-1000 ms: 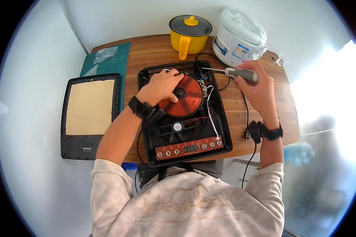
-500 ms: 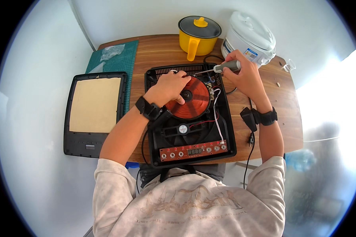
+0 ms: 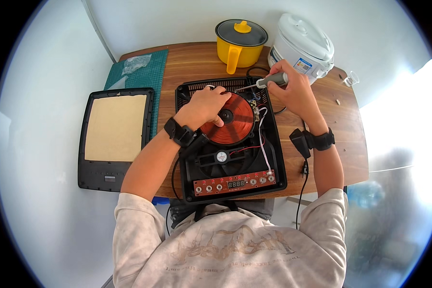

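Opened induction cooker (image 3: 230, 144), black base w/ top off, sits mid-table, front edge toward the person. Copper-red coil (image 3: 228, 126) in its upper half, fan below it, red control board (image 3: 235, 183) along the near edge.

L hand (image 3: 207, 103) lies palm-down on the coil's upper-left part, fingers curled loosely over the coil edge; not gripping anything I can make out.

R hand (image 3: 293, 91) at the cooker's upper-right corner, closed round a grey-handled screwdriver (image 3: 269, 80). Shaft points left, tip over the back edge of the base, just beside the L hand's fingertips.

Cooker's black top panel (image 3: 114, 137) lies face-down left of the base, tan underside up, partly over a green cutting mat (image 3: 144, 67). Behind the base: yellow pot (image 3: 240, 45) w/ dark lid, white rice cooker (image 3: 302, 43) to its right. All on a wooden table (image 3: 336, 129).
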`<state>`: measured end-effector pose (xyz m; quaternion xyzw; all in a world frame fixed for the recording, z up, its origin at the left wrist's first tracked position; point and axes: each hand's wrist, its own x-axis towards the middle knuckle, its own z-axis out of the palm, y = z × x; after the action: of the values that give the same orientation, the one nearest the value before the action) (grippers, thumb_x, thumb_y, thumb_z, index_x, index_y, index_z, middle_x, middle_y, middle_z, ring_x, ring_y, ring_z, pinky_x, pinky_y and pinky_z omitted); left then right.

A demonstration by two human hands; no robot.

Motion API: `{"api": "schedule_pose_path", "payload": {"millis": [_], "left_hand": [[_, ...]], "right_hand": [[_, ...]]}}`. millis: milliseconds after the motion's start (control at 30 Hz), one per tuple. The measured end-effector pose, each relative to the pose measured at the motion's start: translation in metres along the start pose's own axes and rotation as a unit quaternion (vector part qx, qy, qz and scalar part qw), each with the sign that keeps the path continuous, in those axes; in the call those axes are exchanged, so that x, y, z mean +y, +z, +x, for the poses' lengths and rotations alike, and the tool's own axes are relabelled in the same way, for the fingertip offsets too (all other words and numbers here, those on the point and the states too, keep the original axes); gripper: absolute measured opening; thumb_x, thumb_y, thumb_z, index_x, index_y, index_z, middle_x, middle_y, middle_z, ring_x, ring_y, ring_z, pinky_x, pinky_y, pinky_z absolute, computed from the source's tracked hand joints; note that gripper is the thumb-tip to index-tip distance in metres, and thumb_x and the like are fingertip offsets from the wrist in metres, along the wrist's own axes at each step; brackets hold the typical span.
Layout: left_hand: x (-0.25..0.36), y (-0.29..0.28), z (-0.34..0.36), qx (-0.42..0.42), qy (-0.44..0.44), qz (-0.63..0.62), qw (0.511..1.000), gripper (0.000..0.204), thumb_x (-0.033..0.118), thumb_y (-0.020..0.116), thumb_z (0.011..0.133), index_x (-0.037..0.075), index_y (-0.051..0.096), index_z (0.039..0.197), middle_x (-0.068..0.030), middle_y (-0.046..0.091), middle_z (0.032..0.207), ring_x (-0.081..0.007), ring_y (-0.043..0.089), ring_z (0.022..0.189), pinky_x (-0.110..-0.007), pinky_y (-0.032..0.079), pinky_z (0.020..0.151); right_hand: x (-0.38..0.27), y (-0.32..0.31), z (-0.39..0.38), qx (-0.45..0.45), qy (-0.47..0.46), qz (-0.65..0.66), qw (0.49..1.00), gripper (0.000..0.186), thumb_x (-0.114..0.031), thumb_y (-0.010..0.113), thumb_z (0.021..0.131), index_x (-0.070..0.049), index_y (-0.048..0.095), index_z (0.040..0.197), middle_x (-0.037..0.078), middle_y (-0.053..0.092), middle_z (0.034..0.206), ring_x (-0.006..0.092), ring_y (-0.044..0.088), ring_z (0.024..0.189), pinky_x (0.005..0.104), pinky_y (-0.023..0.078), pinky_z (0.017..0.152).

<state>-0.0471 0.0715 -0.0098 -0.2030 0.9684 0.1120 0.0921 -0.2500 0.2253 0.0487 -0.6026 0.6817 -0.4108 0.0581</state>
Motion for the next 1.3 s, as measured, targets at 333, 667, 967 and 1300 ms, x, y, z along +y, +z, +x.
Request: {"api": "schedule_pose_path", "payload": {"millis": [333,667,967,1300], "left_hand": [[0.000,0.001,-0.001,0.004,0.003,-0.001,1.000,0.099,0.025,0.093,0.062,0.012,0.048,0.150,-0.0074,0.045,0.154,-0.0352,0.053,0.129,-0.045,0.050,0.105],[-0.005,0.004,-0.002,0.025,0.028,0.001,0.999,0.099,0.026,0.093,0.062,0.011,0.048,0.149,-0.0099,0.047,0.153,-0.0361,0.054,0.127,-0.045,0.050,0.104],[-0.005,0.006,-0.001,0.031,0.031,-0.002,0.999,0.098,0.026,0.092,0.062,0.011,0.049,0.149,-0.0095,0.047,0.153,-0.0365,0.054,0.127,-0.045,0.050,0.105],[-0.005,0.006,-0.002,0.032,0.033,0.000,0.999,0.097,0.025,0.092,0.062,0.011,0.050,0.148,-0.0102,0.048,0.152,-0.0371,0.055,0.125,-0.046,0.051,0.103]], "right_hand": [[-0.017,-0.004,0.011,-0.032,-0.025,-0.056,0.998,0.026,-0.013,0.069,0.081,0.000,0.054,0.099,0.021,0.064,0.073,0.0393,0.063,0.068,0.0443,0.050,0.066],[-0.036,0.008,0.042,-0.072,-0.087,-0.138,0.984,0.032,-0.020,0.068,0.083,0.001,0.051,0.101,0.023,0.066,0.080,0.0444,0.064,0.077,0.0497,0.050,0.074],[-0.037,0.018,0.053,-0.043,-0.116,-0.143,0.982,0.036,-0.018,0.067,0.083,-0.001,0.051,0.111,0.020,0.064,0.103,0.0429,0.064,0.094,0.0493,0.051,0.083],[-0.040,0.016,0.059,-0.012,-0.142,-0.115,0.983,0.026,-0.011,0.063,0.083,-0.002,0.063,0.108,0.021,0.068,0.092,0.0405,0.065,0.082,0.0476,0.053,0.076]]}}
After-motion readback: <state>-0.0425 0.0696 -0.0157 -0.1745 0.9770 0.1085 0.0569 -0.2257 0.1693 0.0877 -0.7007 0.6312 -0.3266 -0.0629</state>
